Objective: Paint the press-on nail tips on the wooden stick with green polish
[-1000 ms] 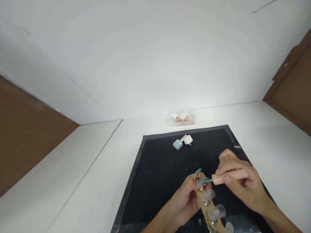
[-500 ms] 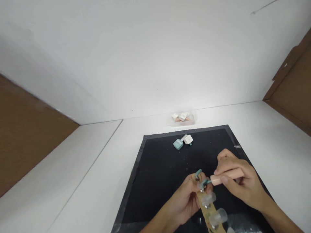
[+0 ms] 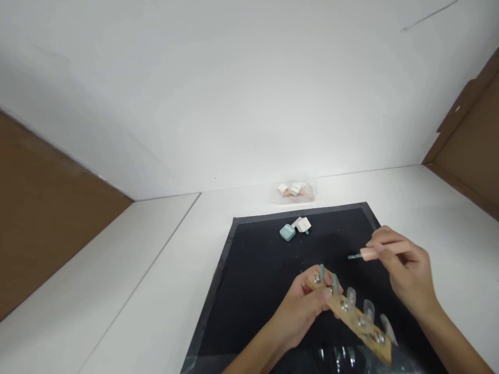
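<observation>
My left hand [image 3: 306,306] is closed round the far end of a wooden nail-tip stand [image 3: 353,323], a strip with a row of metal studs. Several false nail tips stand up along it. Two at the far end are green, one being this green nail tip [image 3: 335,284]; the others, like this clear nail tip [image 3: 368,310], are unpainted. My right hand [image 3: 407,270] grips a nail polish brush [image 3: 384,250] by its peach handle. Green polish coats the bristles, which point left over the black mat, apart from the tips.
A black mat [image 3: 257,270] lies on the white table [image 3: 163,275]. Near its back edge are a green polish bottle [image 3: 287,232] and a white block-like piece [image 3: 303,225]. Behind them a clear tray [image 3: 307,197] holds white and peach pieces. Brown panels stand at both sides.
My right hand has drawn the brush away from the second nail tip, up and to the right. My left hand has turned the stand, so its near end lies further right.
</observation>
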The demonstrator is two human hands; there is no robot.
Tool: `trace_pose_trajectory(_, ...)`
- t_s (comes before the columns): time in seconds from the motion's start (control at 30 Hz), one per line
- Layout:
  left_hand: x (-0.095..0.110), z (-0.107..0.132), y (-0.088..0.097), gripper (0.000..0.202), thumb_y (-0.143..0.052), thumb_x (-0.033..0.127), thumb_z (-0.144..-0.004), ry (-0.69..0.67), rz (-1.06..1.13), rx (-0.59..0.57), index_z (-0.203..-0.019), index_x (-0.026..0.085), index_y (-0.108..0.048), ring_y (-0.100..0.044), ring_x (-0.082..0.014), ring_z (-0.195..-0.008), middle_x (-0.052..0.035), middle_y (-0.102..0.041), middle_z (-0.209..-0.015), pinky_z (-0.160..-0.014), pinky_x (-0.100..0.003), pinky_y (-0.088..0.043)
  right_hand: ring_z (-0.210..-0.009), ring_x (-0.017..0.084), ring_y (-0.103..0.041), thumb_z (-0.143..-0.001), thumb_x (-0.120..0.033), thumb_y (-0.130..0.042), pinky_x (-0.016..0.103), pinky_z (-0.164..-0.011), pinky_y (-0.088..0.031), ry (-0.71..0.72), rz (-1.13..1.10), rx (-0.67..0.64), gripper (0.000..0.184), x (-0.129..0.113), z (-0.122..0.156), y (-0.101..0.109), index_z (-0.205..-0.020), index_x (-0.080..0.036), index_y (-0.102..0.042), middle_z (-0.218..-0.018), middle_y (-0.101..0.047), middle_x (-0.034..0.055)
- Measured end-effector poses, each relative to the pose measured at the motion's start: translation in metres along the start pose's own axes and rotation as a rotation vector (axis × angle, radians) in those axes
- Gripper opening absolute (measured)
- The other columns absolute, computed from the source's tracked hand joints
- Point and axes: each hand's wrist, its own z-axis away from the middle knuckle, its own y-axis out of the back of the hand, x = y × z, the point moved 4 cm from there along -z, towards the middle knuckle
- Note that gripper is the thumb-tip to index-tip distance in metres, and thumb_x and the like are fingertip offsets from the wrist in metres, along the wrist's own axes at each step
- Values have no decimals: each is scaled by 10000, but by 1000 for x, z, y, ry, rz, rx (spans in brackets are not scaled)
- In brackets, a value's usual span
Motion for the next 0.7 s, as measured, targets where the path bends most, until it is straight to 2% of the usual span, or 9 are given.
trace_pose_trajectory(0.1, 4, 0, 3, 330, -819, 324, -588, -147, -121, 25, -640, 137, -552, -498, -87, -597, -9, -562, -709, -564, -204, -409, -609, 159, -576, -792, -97, -607, 298, -554, -441, -64, -57, 98, 242, 7, 2, 9, -603, -244, -642, -613, -665, -14)
trace_pose_trajectory(0.3, 7, 2, 6, 273, -779, 309, -636, -337, -339, 9, -654, 154, -555, -488, -108, -631, -17, -554, -724, -601, -225, -401, -628, 161, -572, -806, -110, -612, 302, -562, -434, -68, -84, 86, 238, 3, 4, 10, -622, -255, -652, -640, -669, -12)
trace_pose_trajectory(0.43, 8, 2, 6, 240, -768, 325, -638, -357, -406, 24, -694, 162, -601, -494, -122, -631, -26, -576, -728, -612, -243, -404, -610, 160, -572, -814, -148, -615, 302, -552, -438, -58, -72, 89, 230, -1, 2, 10, -613, -250, -658, -633, -670, -6)
trace_pose_trajectory(0.7, 3, -3, 13, 362, -795, 438, -574, -276, -364, 116, -580, 144, -585, -510, -143, -648, -47, -584, -737, -581, -243, -388, -590, 161, -569, -811, -175, -624, 299, -533, -437, -71, -63, 108, 235, -1, 2, 12, -586, -240, -639, -597, -662, -4)
